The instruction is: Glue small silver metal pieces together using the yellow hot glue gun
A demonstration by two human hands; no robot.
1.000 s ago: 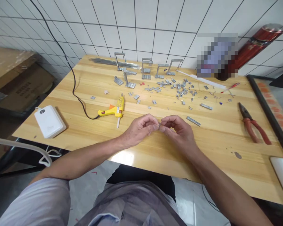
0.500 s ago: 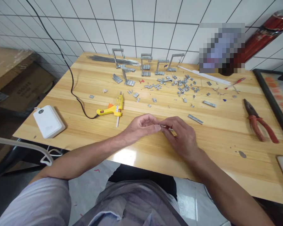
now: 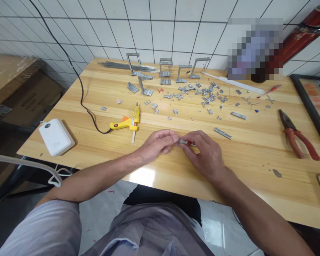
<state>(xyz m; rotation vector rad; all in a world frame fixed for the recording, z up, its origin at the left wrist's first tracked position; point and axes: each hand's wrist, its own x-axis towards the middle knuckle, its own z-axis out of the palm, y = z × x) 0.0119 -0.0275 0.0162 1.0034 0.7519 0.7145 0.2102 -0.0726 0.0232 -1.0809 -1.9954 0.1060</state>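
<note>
Over the front part of the wooden table (image 3: pixel 101 149), my two hands meet at the fingertips. A small grey strip (image 3: pixel 182 141) shows between them, partly hidden by the fingers. My right hand (image 3: pixel 204 153) is closed on this strip, pinching it between thumb and fingers. My left hand (image 3: pixel 161 141) is closed too, its thumb and forefinger pressed together at the strip's left end. Nearest to the right hand lies a flat grey metal-looking strip (image 3: pixel 222 133). To the left of my hands rests a yellow hot glue gun (image 3: pixel 134 119) with a glue stick poking out.
Small grey frames (image 3: pixel 144 85) stand along the back. Many grey scraps (image 3: pixel 209 94) lie scattered before them, beside a bundle of thin rods (image 3: pixel 117 66). Red-handled pliers (image 3: pixel 293 133) lie at right, a white power bank (image 3: pixel 56 137) at left. A red flask (image 3: pixel 304 32) stands at the back right.
My left thumb has drawn back slightly and its fingers have curled in, so more of the grey strip shows. The whole view has shifted a little.
</note>
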